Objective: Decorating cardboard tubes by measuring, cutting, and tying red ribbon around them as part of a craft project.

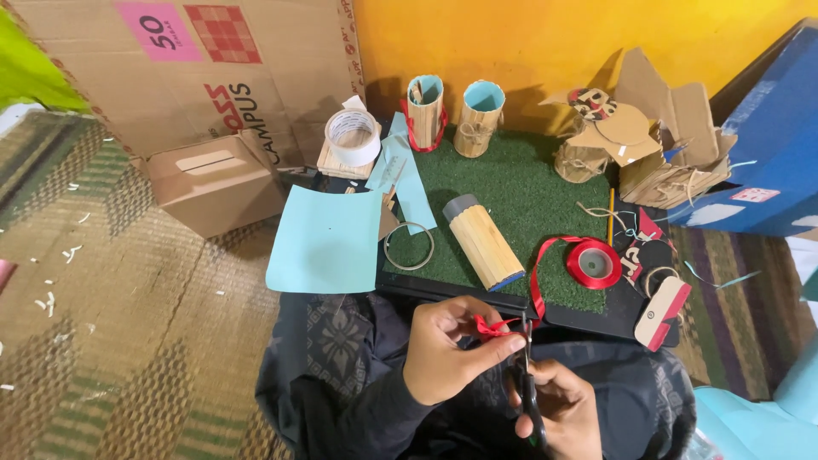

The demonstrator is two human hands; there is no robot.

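Observation:
My left hand [447, 349] pinches a small red ribbon bow [492, 327] over my lap. My right hand [558, 409] grips black scissors [529, 388], blades pointing up at the bow. The ribbon trails up to a red ribbon spool [594, 263] lying on the green turf board [520, 196]. A bamboo-stick cylinder holder [482, 241] lies on its side on the turf just beyond my hands.
Two upright stick holders [425, 112] [479, 117], a white tape roll [353, 137], light blue paper sheets [325, 239], a metal ring [408, 245], cardboard scraps [656, 145], a cardboard box [215, 183], a blue box [767, 145] at right, woven mat [128, 341] on the left.

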